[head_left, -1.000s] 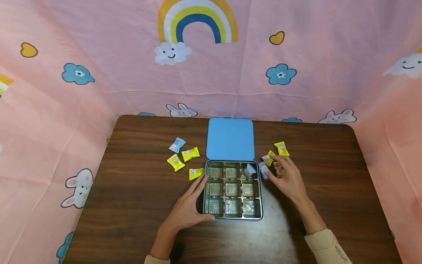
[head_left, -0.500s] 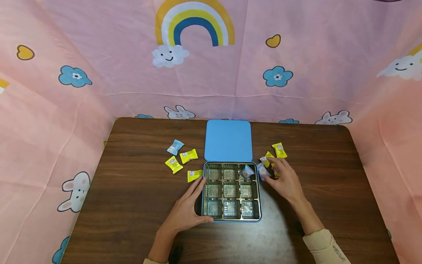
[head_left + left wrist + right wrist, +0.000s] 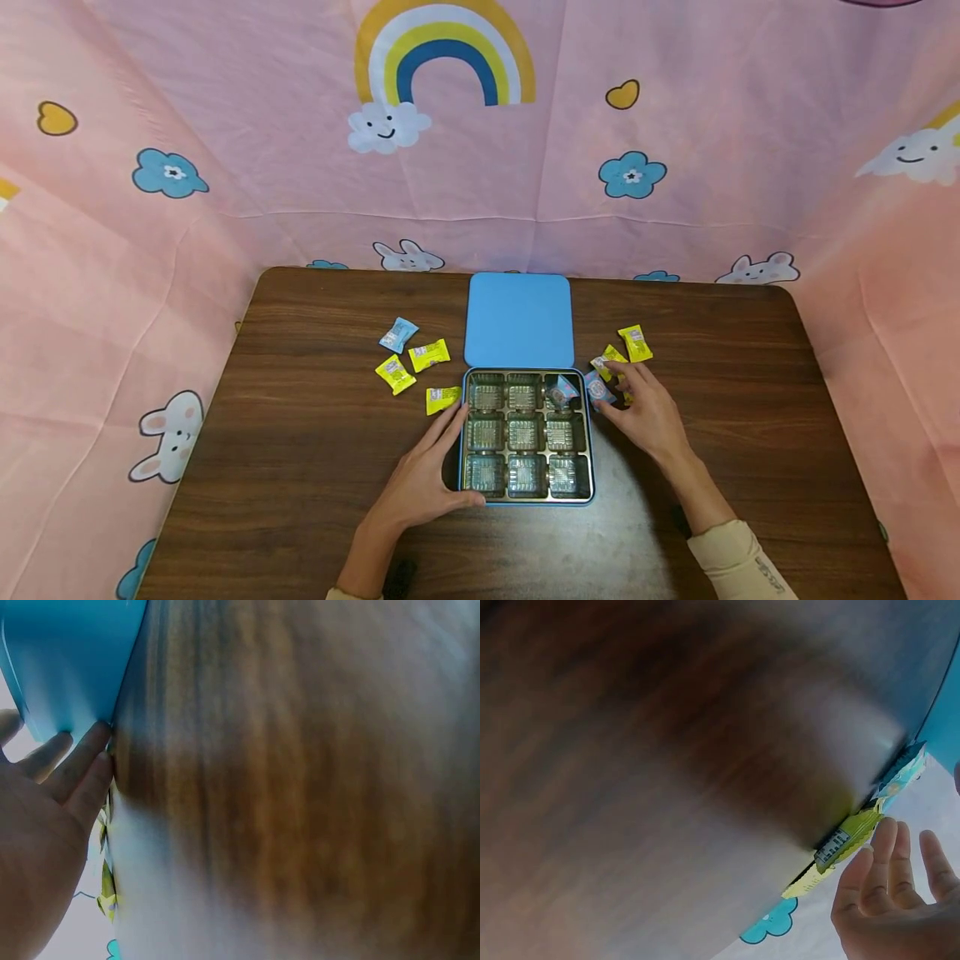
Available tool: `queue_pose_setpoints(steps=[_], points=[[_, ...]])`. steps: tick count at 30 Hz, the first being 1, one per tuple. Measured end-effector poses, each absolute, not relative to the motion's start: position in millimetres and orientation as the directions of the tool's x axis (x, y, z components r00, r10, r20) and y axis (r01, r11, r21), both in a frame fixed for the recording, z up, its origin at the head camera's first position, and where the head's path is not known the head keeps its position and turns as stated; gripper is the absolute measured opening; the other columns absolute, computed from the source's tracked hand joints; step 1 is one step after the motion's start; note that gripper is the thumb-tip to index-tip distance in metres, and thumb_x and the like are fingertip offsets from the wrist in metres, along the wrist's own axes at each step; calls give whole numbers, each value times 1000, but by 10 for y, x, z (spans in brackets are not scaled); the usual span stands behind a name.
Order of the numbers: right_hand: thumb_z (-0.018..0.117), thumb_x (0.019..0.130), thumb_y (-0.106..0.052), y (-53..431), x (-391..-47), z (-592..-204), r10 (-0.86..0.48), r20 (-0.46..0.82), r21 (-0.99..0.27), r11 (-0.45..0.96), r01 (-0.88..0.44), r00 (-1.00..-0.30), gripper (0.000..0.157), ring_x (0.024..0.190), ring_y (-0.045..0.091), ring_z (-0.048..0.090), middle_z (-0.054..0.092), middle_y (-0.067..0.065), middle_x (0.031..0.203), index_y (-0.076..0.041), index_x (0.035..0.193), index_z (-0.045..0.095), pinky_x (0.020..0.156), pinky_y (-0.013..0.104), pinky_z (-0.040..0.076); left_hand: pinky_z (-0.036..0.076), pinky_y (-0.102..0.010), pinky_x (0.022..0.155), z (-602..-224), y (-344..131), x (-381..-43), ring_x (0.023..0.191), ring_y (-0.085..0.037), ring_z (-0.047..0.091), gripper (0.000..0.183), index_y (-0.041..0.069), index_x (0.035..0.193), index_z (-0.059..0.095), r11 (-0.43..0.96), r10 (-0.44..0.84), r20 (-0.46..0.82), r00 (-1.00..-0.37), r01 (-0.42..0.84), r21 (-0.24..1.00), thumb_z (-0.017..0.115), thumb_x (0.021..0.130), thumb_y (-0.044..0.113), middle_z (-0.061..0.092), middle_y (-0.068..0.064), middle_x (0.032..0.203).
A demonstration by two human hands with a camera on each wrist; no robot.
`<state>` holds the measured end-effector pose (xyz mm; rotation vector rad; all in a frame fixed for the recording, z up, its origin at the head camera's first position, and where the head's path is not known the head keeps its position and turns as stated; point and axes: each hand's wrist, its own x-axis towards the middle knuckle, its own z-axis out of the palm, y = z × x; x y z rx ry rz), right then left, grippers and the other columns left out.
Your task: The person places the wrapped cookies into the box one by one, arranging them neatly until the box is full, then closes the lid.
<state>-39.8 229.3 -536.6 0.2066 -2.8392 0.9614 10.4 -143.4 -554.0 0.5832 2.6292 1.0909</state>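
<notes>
A blue tin (image 3: 526,502) with a clear divided insert sits on the table. In its back right compartment lies a blue wrapped candy (image 3: 562,390). My left hand (image 3: 422,482) rests on the tin's left side with straight fingers, its thumb at the front left corner. In the left wrist view, those fingertips (image 3: 97,736) touch the blue wall. My right hand (image 3: 651,414) hovers by the tin's back right corner, thumb at another blue wrapped candy (image 3: 599,389). Its fingers reach over yellow wrapped candies (image 3: 604,363), partly hiding one. The right wrist view shows its fingers (image 3: 883,859) spread beside a yellow candy (image 3: 846,840).
The tin's blue lid (image 3: 519,320) lies flat behind it. Left of the tin are a blue candy (image 3: 398,335) and several yellow candies (image 3: 429,355), one against the tin's side. Another yellow candy (image 3: 636,342) lies at the back right. A patterned pink cloth (image 3: 480,183) surrounds the wooden table (image 3: 315,417).
The blue candy by my right thumb has turned and now shows more of its printed face. My right hand has shifted only slightly; my left hand stays on the tin. The head view tilted a little.
</notes>
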Motion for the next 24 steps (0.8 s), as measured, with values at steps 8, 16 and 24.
queue_pose_setpoints(steps=[8, 16, 24], points=[[89, 74, -23, 2267, -417, -5375, -94, 151, -551, 819, -162, -984, 62, 89, 25, 68, 64, 10, 109, -12, 130, 63, 74, 50, 52, 52, -59, 82, -5543, -1443, 100, 138, -40, 41, 119, 32, 161, 13, 631, 455, -49, -889, 284, 722, 78, 69, 70, 12, 1, 167], [90, 69, -21, 2231, -448, -5415, -123, 187, -469, 860, -199, -975, 63, 82, 23, 66, 65, 9, 107, -11, 126, 66, 74, 49, 46, 52, -59, 83, -5536, -1439, 103, 137, -40, 42, 119, 33, 161, 12, 626, 457, -48, -888, 282, 727, 79, 69, 68, 11, 3, 166], [89, 71, -23, 2220, -457, -5430, -133, 167, -431, 881, -193, -977, 60, 87, 28, 64, 65, 11, 113, -12, 125, 66, 77, 50, 46, 51, -60, 83, -5515, -1439, 103, 137, -40, 42, 119, 32, 161, 13, 633, 451, -62, -890, 270, 726, 81, 69, 65, 11, 3, 166]])
